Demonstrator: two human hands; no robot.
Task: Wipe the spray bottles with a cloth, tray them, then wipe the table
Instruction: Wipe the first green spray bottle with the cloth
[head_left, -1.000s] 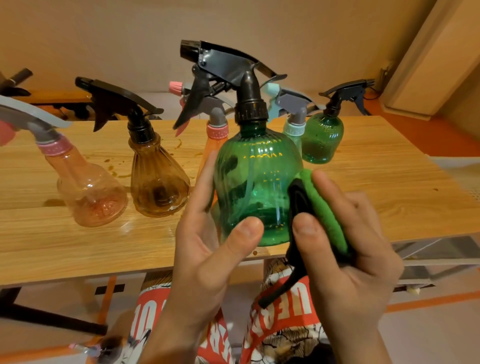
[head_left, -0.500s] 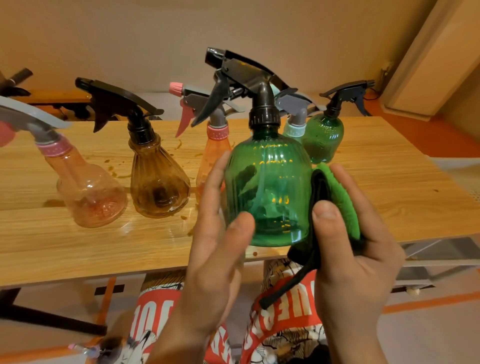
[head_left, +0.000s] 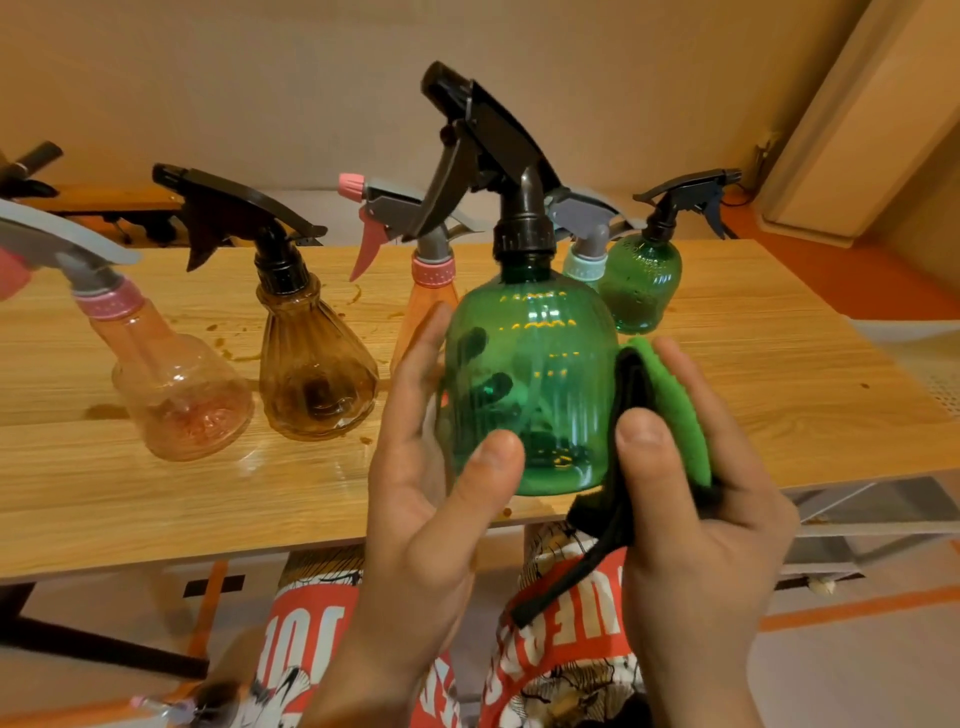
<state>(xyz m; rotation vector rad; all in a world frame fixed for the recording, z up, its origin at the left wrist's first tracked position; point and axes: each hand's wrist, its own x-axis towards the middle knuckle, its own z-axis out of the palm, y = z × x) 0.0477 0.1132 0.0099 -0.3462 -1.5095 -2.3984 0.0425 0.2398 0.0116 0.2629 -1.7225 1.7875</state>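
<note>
At frame centre, above the near edge of the bench (head_left: 156, 493), the grip of the left hand (head_left: 415, 493) curls round the green spray bottle (head_left: 530, 374) while the right hand (head_left: 691, 530) pinches the green cloth (head_left: 670, 395) against its right flank; turning the bottle steadily should let the cloth reach every rib.

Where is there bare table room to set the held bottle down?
Bare wood runs along the table's near edge, before the pink bottle and brown bottle, and right of the small green bottle. The back row is crowded.
</note>
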